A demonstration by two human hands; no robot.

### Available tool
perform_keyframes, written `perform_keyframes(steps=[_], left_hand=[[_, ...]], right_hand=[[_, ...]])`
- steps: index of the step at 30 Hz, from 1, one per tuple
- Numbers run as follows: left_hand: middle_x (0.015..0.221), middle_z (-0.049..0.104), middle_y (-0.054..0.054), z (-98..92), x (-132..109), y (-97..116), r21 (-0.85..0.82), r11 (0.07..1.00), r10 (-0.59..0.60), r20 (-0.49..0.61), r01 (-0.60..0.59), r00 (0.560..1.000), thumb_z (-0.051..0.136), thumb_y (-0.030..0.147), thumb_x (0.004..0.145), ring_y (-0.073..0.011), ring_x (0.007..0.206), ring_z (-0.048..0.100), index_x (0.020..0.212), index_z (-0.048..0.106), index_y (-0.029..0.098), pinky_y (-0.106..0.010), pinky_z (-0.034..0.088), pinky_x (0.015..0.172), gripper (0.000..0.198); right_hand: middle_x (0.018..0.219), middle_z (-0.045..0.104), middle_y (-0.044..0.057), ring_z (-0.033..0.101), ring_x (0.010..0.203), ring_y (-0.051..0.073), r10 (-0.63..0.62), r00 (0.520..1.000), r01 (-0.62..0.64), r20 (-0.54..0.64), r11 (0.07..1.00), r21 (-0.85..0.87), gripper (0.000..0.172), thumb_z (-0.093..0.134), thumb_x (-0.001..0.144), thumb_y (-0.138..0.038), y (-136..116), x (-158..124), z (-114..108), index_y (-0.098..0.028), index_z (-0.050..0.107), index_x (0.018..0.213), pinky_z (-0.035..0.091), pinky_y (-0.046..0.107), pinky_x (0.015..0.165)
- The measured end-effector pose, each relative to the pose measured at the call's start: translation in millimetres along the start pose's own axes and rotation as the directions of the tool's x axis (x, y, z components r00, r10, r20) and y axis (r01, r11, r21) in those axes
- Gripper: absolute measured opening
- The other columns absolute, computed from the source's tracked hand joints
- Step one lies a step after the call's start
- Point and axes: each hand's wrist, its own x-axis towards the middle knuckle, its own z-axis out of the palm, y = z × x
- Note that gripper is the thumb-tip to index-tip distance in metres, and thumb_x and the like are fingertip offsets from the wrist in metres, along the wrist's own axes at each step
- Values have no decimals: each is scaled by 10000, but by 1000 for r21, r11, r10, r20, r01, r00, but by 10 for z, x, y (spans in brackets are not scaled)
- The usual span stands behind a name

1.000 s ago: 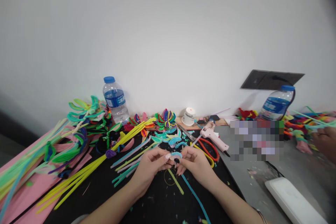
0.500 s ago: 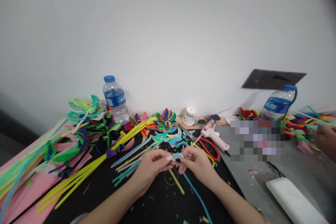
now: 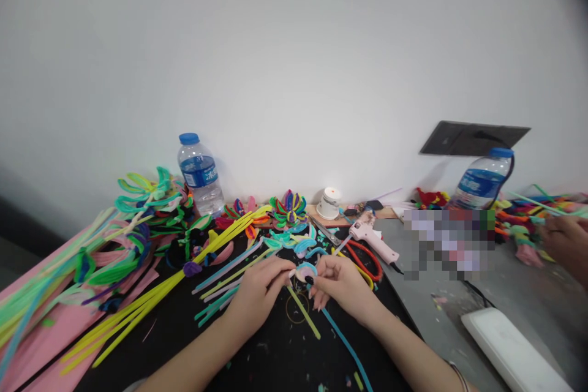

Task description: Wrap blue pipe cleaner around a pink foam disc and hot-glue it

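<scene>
Between my two hands is a small loop of bent pipe cleaner (image 3: 307, 269), pale blue outside and whitish within. My left hand (image 3: 260, 291) pinches its left end with thumb and fingertips. On the other side my right hand (image 3: 346, 285) grips the loop between thumb and forefinger, beside a small dark spot. A long blue pipe cleaner (image 3: 346, 346) runs from under my right hand toward the near edge; whether it joins the loop is hidden. Just below my fingers lie a yellow-green pipe cleaner (image 3: 305, 312) and a thin ring (image 3: 288, 309) on the black mat (image 3: 257, 355).
Yellow pipe cleaners (image 3: 151, 294) and finished flowers (image 3: 288, 207) lie left and behind. Scissors (image 3: 358, 251) and a pink glue gun (image 3: 374, 242) sit behind my right hand. Water bottles (image 3: 199, 174), a paper cup (image 3: 329, 203), a white power strip (image 3: 505, 349) and another person's hand (image 3: 567, 242) are around.
My left fingertips have drawn a little to the left, and the loop now shows rounder between my hands. The view has shifted slightly.
</scene>
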Motion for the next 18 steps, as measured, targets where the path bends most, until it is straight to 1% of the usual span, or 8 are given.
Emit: perform_keyframes(steps=[4,7,9,12,18], left_hand=[[881,664,-52,-5,-7,-72,87,992,87,77,-94,993,409,194,879,-172,810,601,954,629,217,-264,458,740,233],[962,660,-60,-7,-12,-124,111,982,139,134,-154,981,387,164,884,-171,876,597,1016,606,217,-263,454,787,261],[994,655,-64,-11,-14,-144,120,974,174,150,-193,973,388,157,882,-173,910,592,1041,593,216,-265,451,811,266],[973,658,-63,-18,-11,-148,140,965,199,161,-222,967,390,175,886,-175,899,594,1037,592,215,-270,454,803,255],[918,663,-66,-32,0,-116,182,953,202,210,-241,957,370,174,896,-167,836,603,992,607,200,-255,464,752,258]], right_hand=[[514,633,-25,598,388,132,11,1000,-11,12,1000,-17,318,692,629,-349,-1,5,-29,-177,427,665,459,210,379],[518,633,-25,601,393,130,12,1000,-11,24,1000,-26,310,682,637,-349,-10,3,-55,-174,428,666,461,208,381],[519,632,-25,601,395,130,20,999,-19,37,999,-33,307,680,636,-352,-17,0,-63,-173,432,664,463,213,386],[512,628,-27,603,401,136,34,998,-32,57,999,-44,298,676,635,-352,-17,-2,-66,-173,440,667,464,218,388],[509,637,-23,599,394,131,37,993,-31,108,998,-56,257,662,658,-316,-6,-8,-90,-169,453,678,464,211,380]])
